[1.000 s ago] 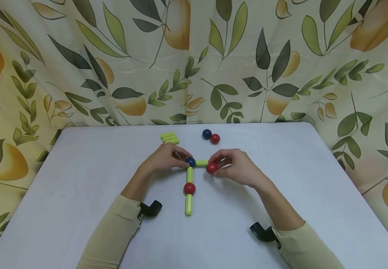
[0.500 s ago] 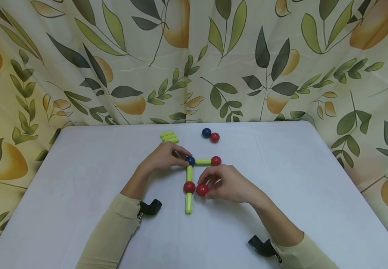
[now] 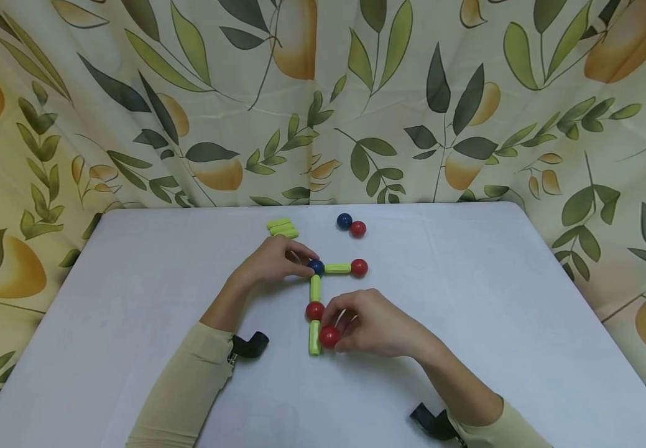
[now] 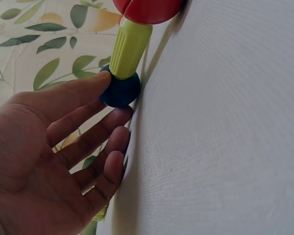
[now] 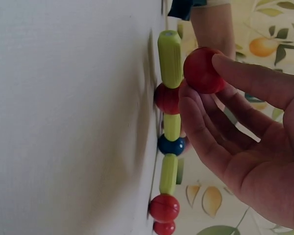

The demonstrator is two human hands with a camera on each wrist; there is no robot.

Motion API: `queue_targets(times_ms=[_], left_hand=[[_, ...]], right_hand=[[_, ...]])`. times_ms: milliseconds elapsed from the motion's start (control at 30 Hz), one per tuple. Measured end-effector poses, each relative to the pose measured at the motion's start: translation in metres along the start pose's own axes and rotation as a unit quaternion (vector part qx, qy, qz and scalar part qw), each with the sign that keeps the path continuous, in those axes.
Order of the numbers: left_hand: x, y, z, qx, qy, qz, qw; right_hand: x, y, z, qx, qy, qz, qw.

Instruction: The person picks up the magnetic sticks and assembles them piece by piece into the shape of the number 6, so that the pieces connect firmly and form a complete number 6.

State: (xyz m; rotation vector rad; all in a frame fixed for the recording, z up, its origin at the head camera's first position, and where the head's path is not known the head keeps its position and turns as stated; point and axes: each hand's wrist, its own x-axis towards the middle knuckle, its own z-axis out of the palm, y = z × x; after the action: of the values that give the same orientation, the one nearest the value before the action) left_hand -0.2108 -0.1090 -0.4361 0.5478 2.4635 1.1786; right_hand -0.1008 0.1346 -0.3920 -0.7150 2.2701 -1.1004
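My left hand (image 3: 272, 261) pinches a blue ball (image 3: 316, 267) at the corner of a ball-and-stick chain. One yellow-green stick (image 3: 337, 269) runs right from it to a red ball (image 3: 359, 268). Another short stick (image 3: 315, 288) leads toward me to a second red ball (image 3: 314, 310), followed by the near stick (image 3: 314, 338), whose front end is bare. Between thumb and fingers, my right hand (image 3: 375, 323) holds a loose red ball (image 5: 202, 71) just right of that near stick. In the left wrist view, thumb and fingertip grip the blue ball (image 4: 122, 93).
At the back of the white table (image 3: 132, 280) lie several yellow-green sticks (image 3: 281, 228). A spare blue ball (image 3: 344, 221) and a red ball (image 3: 358, 229) sit to their right. A patterned curtain (image 3: 323, 124) hangs behind the table's far edge.
My right hand has moved from the chain's right end toward me with the loose red ball, now beside the near stick. My left hand stays on the blue ball.
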Motion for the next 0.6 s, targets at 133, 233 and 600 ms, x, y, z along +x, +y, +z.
queue_targets(times_ms=[133,233,600], left_hand=[[0.000,0.000,0.000,-0.003,0.001,-0.001,1.0000],[0.000,0.000,0.000,-0.009,0.000,-0.002,1.0000],[0.000,0.001,0.000,-0.013,-0.001,-0.010,0.9999]], right_hand=[[-0.002,-0.003,0.004,-0.005,-0.007,-0.012,0.9999],[-0.003,-0.006,0.009,-0.003,-0.017,-0.026,0.9995],[-0.001,-0.007,0.024,-0.010,-0.044,-0.046,0.9979]])
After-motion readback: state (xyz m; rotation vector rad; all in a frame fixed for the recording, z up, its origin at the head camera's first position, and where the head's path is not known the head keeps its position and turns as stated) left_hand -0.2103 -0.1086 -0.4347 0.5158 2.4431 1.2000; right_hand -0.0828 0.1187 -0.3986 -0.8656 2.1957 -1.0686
